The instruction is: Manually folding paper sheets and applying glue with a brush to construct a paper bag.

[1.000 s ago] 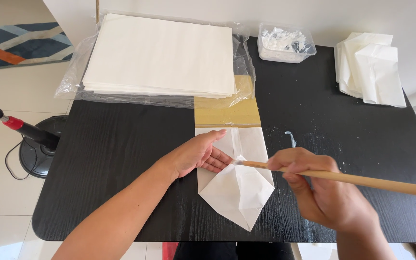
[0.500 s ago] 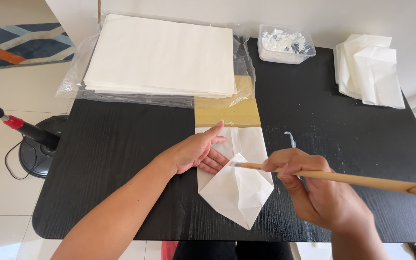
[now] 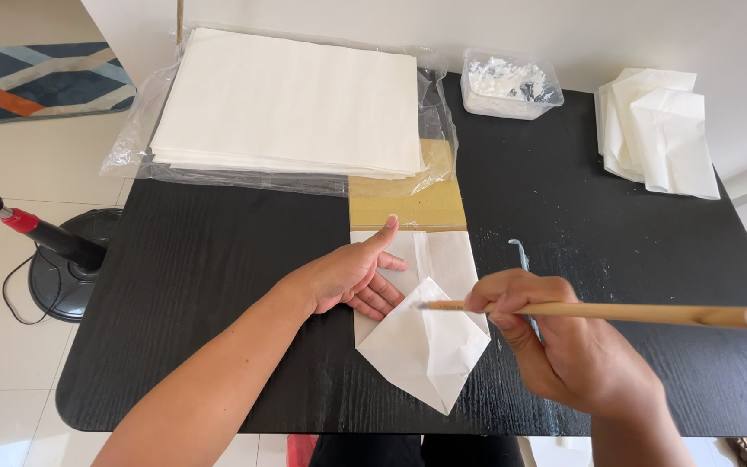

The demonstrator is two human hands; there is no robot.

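Black wood-grain table [image 3: 218, 259] over pale floor tiles, white wall behind.

At the table's near middle: white paper bag [image 3: 425, 346], lying flat, lower end folded to a point toward the near edge. Pinned at its left edge by the left hand [image 3: 347, 277], palm down, fingers spread on the paper, thumb raised; pressing, not clasping. Right of the bag, right hand [image 3: 572, 355] clenched around a long wooden stick [image 3: 633, 313], its tip resting on the bag's diagonal fold.

Since a second ago, hardly any change: stick tip a touch lower along the same fold, left hand in the same place, bag unmoved. Reads as one slow pass along that fold, not a new one.

Just beyond the bag, touching its far end: flat yellow card [image 3: 408, 203]. Farther beyond and to the left: thick stack of white sheets [image 3: 287, 99] on an opened clear plastic wrap [image 3: 136, 138], no label to be seen. Beyond and right: clear squarish tub [image 3: 512, 82] of white paste, unlabelled. Far right: pile of folded white bags [image 3: 663, 130]. Between bag and right hand: thin pale smear [image 3: 520, 255] on the wood.

Left of the bag, off the table: black round stand base [image 3: 67, 277] with a cord; farther off, a blue patterned mat [image 3: 36, 78].
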